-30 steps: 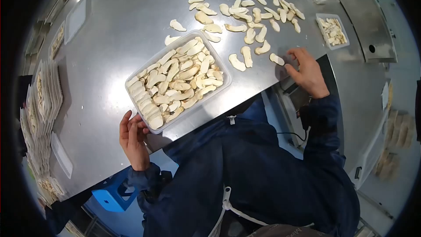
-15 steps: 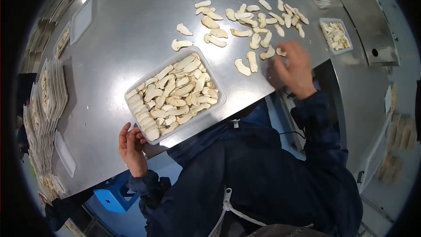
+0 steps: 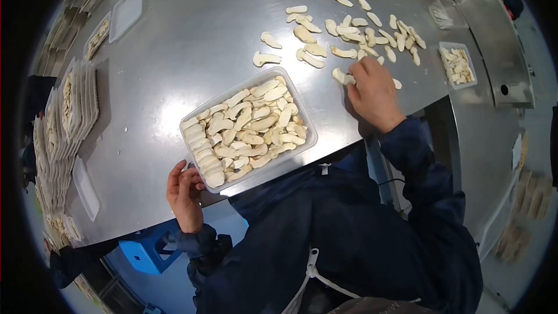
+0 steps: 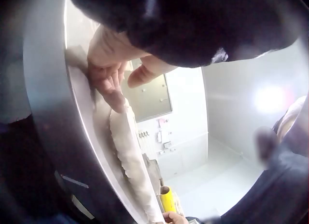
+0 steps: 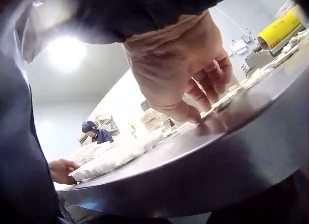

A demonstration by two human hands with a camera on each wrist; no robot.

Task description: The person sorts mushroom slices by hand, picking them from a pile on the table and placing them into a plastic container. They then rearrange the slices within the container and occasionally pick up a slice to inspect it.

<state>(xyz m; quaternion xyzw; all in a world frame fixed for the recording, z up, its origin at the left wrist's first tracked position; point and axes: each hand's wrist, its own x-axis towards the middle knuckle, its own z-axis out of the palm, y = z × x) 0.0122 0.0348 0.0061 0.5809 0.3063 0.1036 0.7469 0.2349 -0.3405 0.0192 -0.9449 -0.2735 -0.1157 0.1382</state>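
A clear plastic tray (image 3: 311,134) packed with sliced mushrooms (image 3: 250,125) stands near the table's front edge. One row of slices lines its left side; the rest lie loosely. My left hand (image 3: 185,197) is at the tray's near left corner, fingertips against its side and thumb held apart, as the left wrist view shows. To the right of the tray, my right hand (image 3: 375,94) is down on the table, thumb and fingers bent around a pale mushroom slice (image 3: 342,76). The palm hides whatever lies beneath it. Several loose mushroom slices (image 3: 354,32) spread beyond the fingers.
A small tray of mushroom pieces (image 3: 472,72) stands at the right beside a steel machine (image 3: 494,40). Stacked filled trays (image 3: 70,110) crowd the left end, near flat lids (image 3: 128,10). A blue stool (image 3: 142,254) is below the table edge. Another person (image 5: 99,132) is in the background.
My right hand has moved left from the table's right edge onto the nearest loose slices, shifting some of them together. My left hand stays at the tray corner; the head view has shifted slightly.
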